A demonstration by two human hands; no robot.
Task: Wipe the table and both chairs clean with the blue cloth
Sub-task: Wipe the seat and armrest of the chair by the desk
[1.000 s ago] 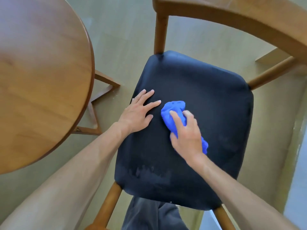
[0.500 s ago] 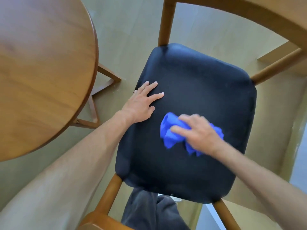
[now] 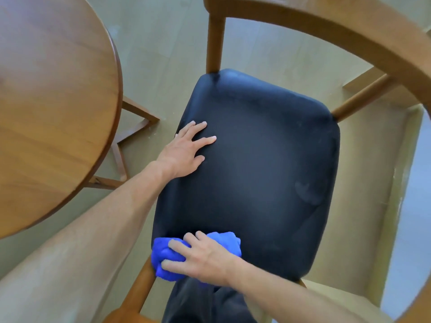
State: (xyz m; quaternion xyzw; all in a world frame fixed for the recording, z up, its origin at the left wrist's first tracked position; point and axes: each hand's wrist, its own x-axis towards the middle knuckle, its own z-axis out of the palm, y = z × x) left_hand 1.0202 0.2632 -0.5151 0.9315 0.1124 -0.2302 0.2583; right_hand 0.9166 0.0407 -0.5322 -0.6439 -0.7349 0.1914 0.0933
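A wooden chair with a black padded seat (image 3: 261, 164) fills the middle of the view. My right hand (image 3: 205, 259) presses the bunched blue cloth (image 3: 163, 255) against the seat's near left corner, fingers spread over it. My left hand (image 3: 184, 152) lies flat on the seat's left side, fingers straight. The round wooden table (image 3: 51, 94) stands to the left of the chair.
The chair's curved wooden backrest (image 3: 349, 26) arches over the far and right side. The table's wooden legs (image 3: 126, 145) stand on the pale floor between table and chair. My dark trousers (image 3: 205, 304) show below the seat's front edge.
My right hand has swept the blue cloth from the middle of the seat down to its near left corner. My left hand has stayed flat on the seat's left side.
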